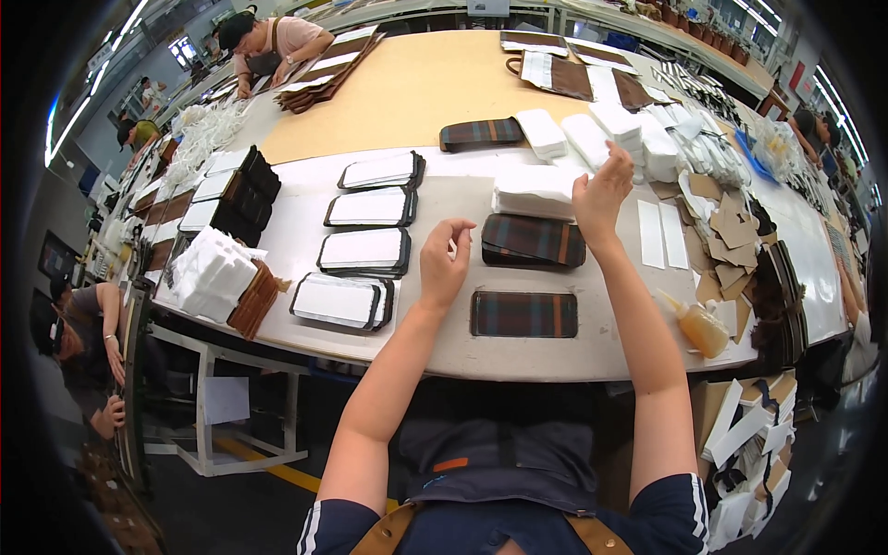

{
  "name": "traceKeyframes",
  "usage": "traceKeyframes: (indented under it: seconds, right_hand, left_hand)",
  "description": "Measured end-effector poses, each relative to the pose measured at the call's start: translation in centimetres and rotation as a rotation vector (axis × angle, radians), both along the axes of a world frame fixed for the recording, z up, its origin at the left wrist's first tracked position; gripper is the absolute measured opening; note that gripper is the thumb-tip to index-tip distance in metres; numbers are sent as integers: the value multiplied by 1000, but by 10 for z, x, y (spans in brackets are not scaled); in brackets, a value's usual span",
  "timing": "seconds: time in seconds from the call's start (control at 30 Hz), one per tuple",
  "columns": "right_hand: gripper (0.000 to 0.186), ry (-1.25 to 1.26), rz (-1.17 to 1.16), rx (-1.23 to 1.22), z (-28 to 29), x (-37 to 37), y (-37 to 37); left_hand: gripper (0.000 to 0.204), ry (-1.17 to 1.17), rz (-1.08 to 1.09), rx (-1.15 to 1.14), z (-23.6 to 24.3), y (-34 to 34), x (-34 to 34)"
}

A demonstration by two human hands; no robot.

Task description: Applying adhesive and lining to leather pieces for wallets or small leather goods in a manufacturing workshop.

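My left hand [447,262] hovers over the table with its fingers loosely bent and apart, and nothing shows in it. My right hand [604,192] is raised with fingers stretched out, beside a stack of white foam pads [534,192]; whether it touches them I cannot tell. Just below the pads lies a pile of plaid fabric panels [533,241] with rounded corners. Closer to me, a single plaid panel [524,314] lies flat. Left of my left hand runs a column of dark-edged pieces topped with white pads, the nearest being a small stack [342,301].
A glue bottle [700,327] leans near the right front edge, by cardboard scraps [731,242] and two white strips [662,235]. White foam blocks [211,275] and dark stacked pieces [242,192] stand at the left. A co-worker [268,46] bends over the far left side.
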State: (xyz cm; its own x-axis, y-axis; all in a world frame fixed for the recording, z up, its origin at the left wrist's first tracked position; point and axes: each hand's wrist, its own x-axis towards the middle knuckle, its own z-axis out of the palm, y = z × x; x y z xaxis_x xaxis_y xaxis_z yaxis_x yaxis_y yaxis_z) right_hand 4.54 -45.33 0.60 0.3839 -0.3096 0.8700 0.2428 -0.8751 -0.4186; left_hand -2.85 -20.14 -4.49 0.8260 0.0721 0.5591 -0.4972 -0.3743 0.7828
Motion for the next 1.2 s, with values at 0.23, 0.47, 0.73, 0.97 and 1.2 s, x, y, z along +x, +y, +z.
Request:
traceKeyframes:
  seconds: [0.23,0.47,0.73,0.97,1.2]
  right_hand:
    - [23,369,519,-269,2,11,32]
    - [17,725,492,-81,-26,36,38]
    - [14,579,829,519,-25,48,13]
    - [13,-232,739,1317,19,30,-125]
    - [12,85,805,404,81,-88,-50]
  left_hand:
    - [11,-2,-1,-34,-3,0,1]
    - [13,72,-44,-162,20,-10,11]
    - [43,-79,-38,338,12,-39,68]
    - [33,-203,1,425,16,-50,71]
    - [32,-178,-288,28,115,-79,5]
